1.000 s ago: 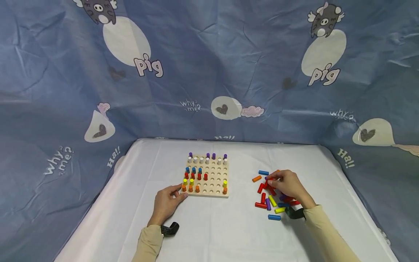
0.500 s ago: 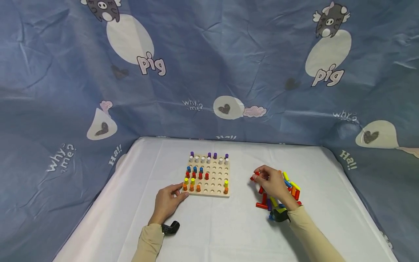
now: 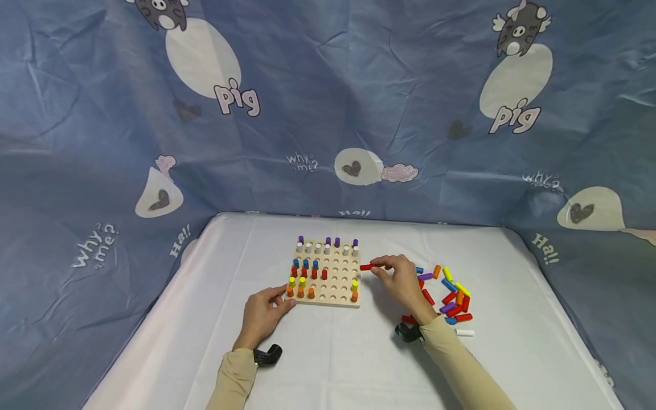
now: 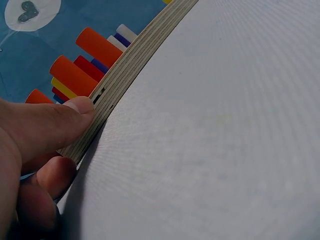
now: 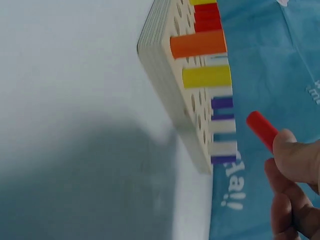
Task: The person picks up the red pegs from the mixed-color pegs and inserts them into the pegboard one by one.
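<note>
Red peg [image 3: 367, 267]: just brought beside board [image 3: 328, 304], not yet inserted; pinched in fingers of right hand [image 3: 402, 282], board gripped by left hand [image 3: 262, 316].

The pale beige pegboard [image 3: 333, 304] at mid-frame bears single-colour rows of pegs [image 3: 324, 275]: purple, white, blue, red, yellow, orange downward. The held peg [image 3: 366, 267] is red, the worktop [image 3: 328, 353] white, the blue curtain [image 3: 307, 85] printed with grey pigs [image 3: 519, 31] and hearts [image 3: 353, 168].
</note>
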{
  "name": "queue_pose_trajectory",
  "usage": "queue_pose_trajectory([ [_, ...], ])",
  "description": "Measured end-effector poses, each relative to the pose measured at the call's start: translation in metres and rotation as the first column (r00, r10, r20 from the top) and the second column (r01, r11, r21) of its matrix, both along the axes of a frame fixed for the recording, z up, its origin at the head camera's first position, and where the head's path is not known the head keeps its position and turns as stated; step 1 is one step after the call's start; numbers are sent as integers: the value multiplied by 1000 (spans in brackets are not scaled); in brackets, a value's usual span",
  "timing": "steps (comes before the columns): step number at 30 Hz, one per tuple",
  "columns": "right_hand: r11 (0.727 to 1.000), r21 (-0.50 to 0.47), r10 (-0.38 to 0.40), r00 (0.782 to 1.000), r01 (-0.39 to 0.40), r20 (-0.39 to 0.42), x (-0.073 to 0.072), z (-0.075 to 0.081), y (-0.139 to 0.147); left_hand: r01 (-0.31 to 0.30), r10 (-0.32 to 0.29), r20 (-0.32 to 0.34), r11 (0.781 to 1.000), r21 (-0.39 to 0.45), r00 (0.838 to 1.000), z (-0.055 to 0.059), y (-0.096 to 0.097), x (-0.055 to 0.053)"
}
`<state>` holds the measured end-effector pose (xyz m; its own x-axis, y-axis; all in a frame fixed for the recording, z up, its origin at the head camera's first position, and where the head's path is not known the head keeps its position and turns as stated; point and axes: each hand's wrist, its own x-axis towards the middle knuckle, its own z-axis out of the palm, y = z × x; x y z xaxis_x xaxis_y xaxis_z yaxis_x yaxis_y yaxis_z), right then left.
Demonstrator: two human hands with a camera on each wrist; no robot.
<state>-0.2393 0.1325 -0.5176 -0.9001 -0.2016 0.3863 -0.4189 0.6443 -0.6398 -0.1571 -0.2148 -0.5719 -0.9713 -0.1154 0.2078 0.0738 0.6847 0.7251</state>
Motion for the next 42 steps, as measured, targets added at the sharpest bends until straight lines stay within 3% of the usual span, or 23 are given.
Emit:
queue_pose_trajectory([
  [9, 1000, 8, 30, 998, -30, -55, -5, 0, -35, -3, 3, 11, 1000, -2, 1000, 2, -2, 1],
  [26, 984, 163, 83, 995, -73, -52, -6, -7, -74, -4, 4, 28, 1000, 13, 1000, 1, -1, 3],
  [30, 976, 203, 104, 984, -74, -142, -6, -7, -80, -5, 4, 29, 1000, 8, 1000, 2, -1, 3],
  [34, 968, 232, 154, 959, -98, -237, -4, -7, -87, -10, 10, 23, 1000, 5, 1000, 3, -2, 2],
  [42, 968, 234, 167, 932, -93, -321, -3, -12, -94, -3, 3, 15, 1000, 7, 1000, 1, 0, 0],
])
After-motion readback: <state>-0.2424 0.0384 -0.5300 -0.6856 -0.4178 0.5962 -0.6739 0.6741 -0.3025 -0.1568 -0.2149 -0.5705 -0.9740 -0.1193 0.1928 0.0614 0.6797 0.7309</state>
